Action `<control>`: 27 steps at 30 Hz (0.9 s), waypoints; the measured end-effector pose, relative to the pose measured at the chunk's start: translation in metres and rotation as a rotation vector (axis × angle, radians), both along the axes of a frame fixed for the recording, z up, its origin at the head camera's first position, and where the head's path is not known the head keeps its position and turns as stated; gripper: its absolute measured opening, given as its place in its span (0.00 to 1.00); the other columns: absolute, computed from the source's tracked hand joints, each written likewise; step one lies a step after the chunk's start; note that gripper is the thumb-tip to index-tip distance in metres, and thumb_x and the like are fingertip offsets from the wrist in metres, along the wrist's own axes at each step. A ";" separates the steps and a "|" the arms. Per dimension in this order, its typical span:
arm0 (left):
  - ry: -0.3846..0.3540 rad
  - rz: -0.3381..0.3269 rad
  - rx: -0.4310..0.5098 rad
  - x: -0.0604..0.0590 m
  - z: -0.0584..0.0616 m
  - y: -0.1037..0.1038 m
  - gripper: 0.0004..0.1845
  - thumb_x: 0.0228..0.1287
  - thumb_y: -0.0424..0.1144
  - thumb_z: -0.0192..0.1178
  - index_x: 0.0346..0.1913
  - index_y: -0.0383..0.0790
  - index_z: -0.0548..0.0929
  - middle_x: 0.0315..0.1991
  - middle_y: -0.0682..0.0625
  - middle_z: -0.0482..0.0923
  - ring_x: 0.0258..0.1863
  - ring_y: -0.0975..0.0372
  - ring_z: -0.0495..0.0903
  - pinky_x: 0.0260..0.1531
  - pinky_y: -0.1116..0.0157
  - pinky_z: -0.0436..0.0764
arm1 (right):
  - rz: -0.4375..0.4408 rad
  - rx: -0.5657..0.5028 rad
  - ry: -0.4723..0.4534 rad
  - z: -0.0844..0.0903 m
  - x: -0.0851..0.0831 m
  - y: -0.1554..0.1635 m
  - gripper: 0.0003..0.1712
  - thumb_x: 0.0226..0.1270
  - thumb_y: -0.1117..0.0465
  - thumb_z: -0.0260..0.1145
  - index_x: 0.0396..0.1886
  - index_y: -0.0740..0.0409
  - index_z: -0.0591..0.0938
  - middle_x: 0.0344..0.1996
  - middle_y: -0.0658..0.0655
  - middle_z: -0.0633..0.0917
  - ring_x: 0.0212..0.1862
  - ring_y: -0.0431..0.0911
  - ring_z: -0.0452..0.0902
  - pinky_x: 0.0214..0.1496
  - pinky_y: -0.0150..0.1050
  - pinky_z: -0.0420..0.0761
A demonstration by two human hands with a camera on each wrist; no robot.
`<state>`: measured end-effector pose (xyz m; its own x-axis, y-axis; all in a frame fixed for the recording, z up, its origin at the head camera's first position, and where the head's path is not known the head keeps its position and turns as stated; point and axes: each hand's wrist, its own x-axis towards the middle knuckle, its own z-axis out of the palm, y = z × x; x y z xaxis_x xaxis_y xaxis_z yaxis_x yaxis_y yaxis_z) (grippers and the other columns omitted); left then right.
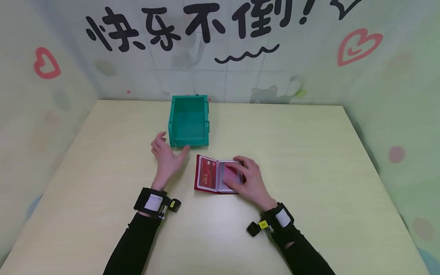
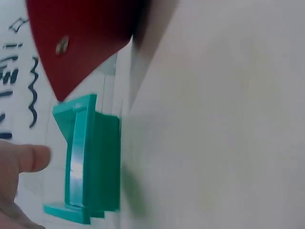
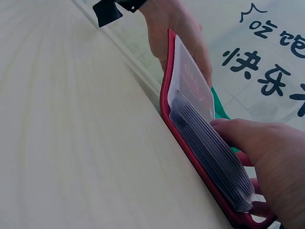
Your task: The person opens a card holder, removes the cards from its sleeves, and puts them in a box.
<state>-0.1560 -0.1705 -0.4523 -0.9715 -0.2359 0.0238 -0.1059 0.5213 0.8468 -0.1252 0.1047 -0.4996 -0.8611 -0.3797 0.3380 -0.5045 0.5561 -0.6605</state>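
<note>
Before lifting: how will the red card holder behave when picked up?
The red card holder would likely flap at its fold, being opened like a book. Its stacked clear sleeves look thin, so they may fan out. Their shiny surface could slip under the right hand.

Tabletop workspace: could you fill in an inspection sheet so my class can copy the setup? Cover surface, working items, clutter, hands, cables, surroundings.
Surface: pale wood-grain tabletop.
Working items: red booklet-style card holder, open, with clear plastic sleeves and a red VIP card on its left side; teal open-topped plastic bin beyond it.
Clutter: nothing seen.
Hands: right hand holds the card holder's right side; left hand, holding nothing, thumb out, is near the bin's front edge; black cameras on both wrists.
Cables: nothing seen.
Surroundings: pale printed walls with black lettering.
</note>
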 end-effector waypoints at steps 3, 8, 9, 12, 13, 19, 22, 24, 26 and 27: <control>0.042 -0.010 0.093 -0.019 -0.003 -0.007 0.43 0.74 0.45 0.56 0.80 0.39 0.41 0.76 0.32 0.48 0.75 0.41 0.53 0.75 0.42 0.57 | -0.012 -0.007 -0.004 0.001 -0.001 0.002 0.28 0.56 0.51 0.76 0.58 0.47 0.84 0.62 0.59 0.76 0.67 0.57 0.66 0.71 0.62 0.63; 0.077 -0.071 0.092 -0.040 -0.005 -0.007 0.32 0.77 0.36 0.49 0.78 0.35 0.52 0.73 0.33 0.61 0.68 0.43 0.68 0.68 0.45 0.71 | -0.012 -0.005 -0.037 0.000 -0.002 0.001 0.29 0.56 0.50 0.76 0.59 0.47 0.84 0.63 0.60 0.76 0.68 0.58 0.65 0.73 0.63 0.60; 0.080 -0.076 0.083 -0.041 -0.005 -0.005 0.31 0.76 0.35 0.50 0.77 0.34 0.54 0.72 0.33 0.63 0.65 0.43 0.70 0.65 0.46 0.74 | -0.008 -0.003 -0.042 0.000 -0.002 0.000 0.29 0.57 0.50 0.76 0.59 0.47 0.83 0.63 0.60 0.76 0.68 0.58 0.65 0.73 0.63 0.59; 0.070 -0.116 0.061 -0.044 -0.004 0.002 0.30 0.75 0.33 0.52 0.75 0.34 0.58 0.68 0.33 0.67 0.56 0.44 0.75 0.57 0.49 0.79 | 0.003 -0.008 -0.053 0.000 -0.002 -0.004 0.29 0.57 0.50 0.76 0.60 0.47 0.83 0.63 0.60 0.75 0.68 0.58 0.64 0.73 0.63 0.59; 0.061 -0.144 0.061 -0.046 -0.002 0.006 0.30 0.75 0.34 0.53 0.75 0.34 0.58 0.67 0.33 0.67 0.54 0.44 0.77 0.56 0.49 0.80 | 0.002 -0.009 -0.054 0.001 -0.002 -0.003 0.29 0.57 0.50 0.76 0.60 0.47 0.83 0.63 0.60 0.75 0.68 0.58 0.64 0.73 0.64 0.59; -0.004 -0.310 0.090 -0.048 0.004 0.030 0.33 0.75 0.40 0.56 0.77 0.37 0.56 0.68 0.33 0.67 0.54 0.40 0.82 0.56 0.49 0.83 | -0.005 -0.008 -0.071 0.004 -0.004 -0.003 0.30 0.58 0.50 0.75 0.61 0.49 0.82 0.64 0.61 0.74 0.69 0.58 0.62 0.73 0.64 0.60; -0.032 -0.363 0.103 -0.047 0.003 0.036 0.34 0.76 0.42 0.55 0.78 0.40 0.55 0.70 0.34 0.65 0.58 0.40 0.80 0.59 0.49 0.81 | -0.008 -0.001 -0.087 0.005 -0.003 -0.003 0.30 0.58 0.50 0.75 0.62 0.49 0.82 0.65 0.61 0.74 0.69 0.58 0.63 0.72 0.63 0.62; -0.047 -0.388 0.107 -0.045 0.001 0.039 0.34 0.77 0.43 0.55 0.79 0.41 0.55 0.71 0.34 0.64 0.61 0.39 0.79 0.61 0.48 0.80 | -0.009 0.003 -0.096 0.006 -0.002 -0.003 0.31 0.59 0.50 0.75 0.62 0.49 0.82 0.65 0.61 0.74 0.69 0.58 0.63 0.71 0.63 0.63; -0.061 -0.397 0.117 -0.044 -0.001 0.040 0.34 0.77 0.44 0.55 0.79 0.42 0.55 0.72 0.35 0.64 0.62 0.39 0.77 0.62 0.48 0.79 | -0.009 0.005 -0.101 0.005 -0.001 -0.003 0.31 0.59 0.50 0.75 0.62 0.50 0.81 0.65 0.61 0.74 0.69 0.58 0.63 0.71 0.63 0.65; -0.065 -0.400 0.120 -0.043 -0.002 0.040 0.34 0.77 0.44 0.55 0.79 0.42 0.55 0.73 0.35 0.63 0.63 0.39 0.77 0.62 0.48 0.79 | -0.009 0.004 -0.102 0.004 0.000 -0.002 0.31 0.59 0.50 0.75 0.62 0.50 0.81 0.65 0.61 0.74 0.69 0.58 0.63 0.70 0.63 0.65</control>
